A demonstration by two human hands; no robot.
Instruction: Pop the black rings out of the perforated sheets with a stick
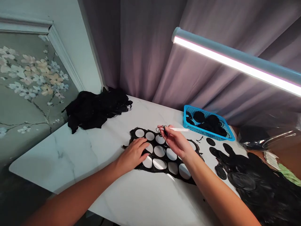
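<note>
A black sheet [164, 158] with rows of round and oval holes lies flat on the white table, which shows through the holes. My left hand [133, 154] rests palm down on the sheet's left part, fingers stretched and slightly apart. Above the sheet's far edge, my right hand [175, 138] is closed in a pinch. A slim white stick-like tool [180, 129] sticks out of it to the right; its kind is unclear. Thin black loops [161, 129], like thread or narrow cut-off rings, hang at the fingertips of the same hand.
A blue plastic basket [209, 135] holding black round pieces stands at the back right. Black oval pieces [244, 180] are heaped on the right. At the back left lies a pile of black material [96, 108]. A lit tube lamp [235, 61] hangs before the curtain.
</note>
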